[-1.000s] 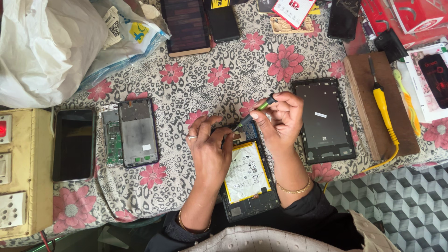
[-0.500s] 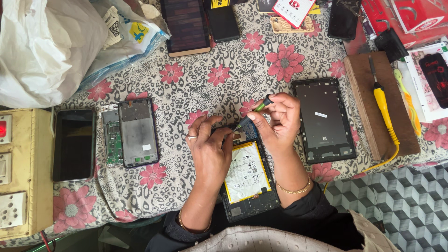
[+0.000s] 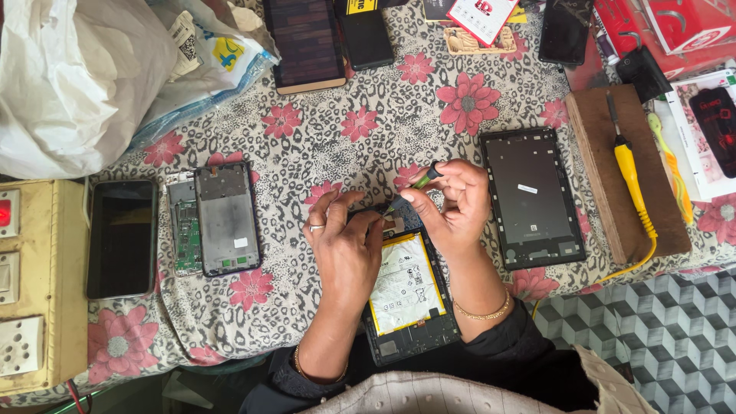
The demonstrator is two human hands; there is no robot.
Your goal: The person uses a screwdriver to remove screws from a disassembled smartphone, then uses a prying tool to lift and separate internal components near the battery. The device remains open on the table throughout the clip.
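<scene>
1. Head view, nearest the person: an opened tablet (image 3: 406, 295) lies at the table's near edge, its pale battery facing up, its top end hidden under both hands.
2. The left hand (image 3: 346, 249), a ring on one finger, presses flat on the tablet's left side with the fingers close together, fingertips at its upper corner.
3. The right hand (image 3: 452, 203) pinches a small green-handled screwdriver (image 3: 414, 186), tilted, with its tip down at the tablet's top edge.
4. Just right of that hand lies a dark tablet back cover (image 3: 533, 198), inner side up.
5. Further right, a wooden board (image 3: 606, 184) carries a yellow-handled soldering iron (image 3: 630, 172).
6. To the left lie a phone frame (image 3: 226, 218) beside a green circuit board (image 3: 184, 230), then a black phone (image 3: 121, 238), then a cream switch box (image 3: 34, 284).
7. At the far edge: a white plastic bag (image 3: 69, 77), bulging, contents unseen; a dark flat device (image 3: 310, 42); red boxes (image 3: 675, 27) at the right corner.
</scene>
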